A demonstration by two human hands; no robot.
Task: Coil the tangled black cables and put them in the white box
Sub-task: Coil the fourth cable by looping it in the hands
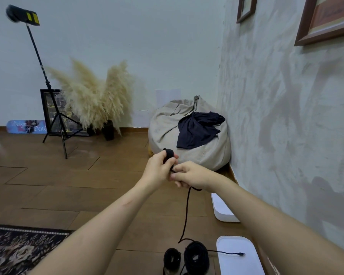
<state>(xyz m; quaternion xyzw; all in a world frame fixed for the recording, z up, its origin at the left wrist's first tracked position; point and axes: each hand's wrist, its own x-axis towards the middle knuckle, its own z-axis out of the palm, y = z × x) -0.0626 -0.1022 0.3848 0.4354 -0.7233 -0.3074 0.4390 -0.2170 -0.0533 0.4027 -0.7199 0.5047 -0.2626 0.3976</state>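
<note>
Both hands are raised at mid-frame, touching, above open wooden floor (83, 175). To the right, a textured wall (286, 126) runs close alongside the right forearm. Ahead, a beige bean bag (205, 153) fills the corner. To the left, the floor lies open as far as a patterned rug (18, 249) at the lower left edge.

The left hand (157, 168) is curled round a small wound bundle (168, 153) of black cable, which sticks out above the fingers. The right hand (192, 176), just beside it, pinches the same cable between thumb and curled fingers. From under the right hand a single black strand (187, 212) hangs nearly straight down to the floor. There it meets a large coil (196, 257), with a smaller coil (172, 258) just to its left; both are thick, dark rings. A thin free end with a plug (241, 254) runs from the large coil across the white box (238, 267). The box sits on the floor at the lower right, near the wall. A second white rounded piece (223, 211) lies beyond it, against the wall's foot.

A dark cloth (197, 132) is draped over the bean bag. Against the far wall stand dried pampas grass (95, 96), a black tripod stand (57, 120) and a leaning dark frame (48, 108). Wooden picture frames (304, 26) hang upper right.
</note>
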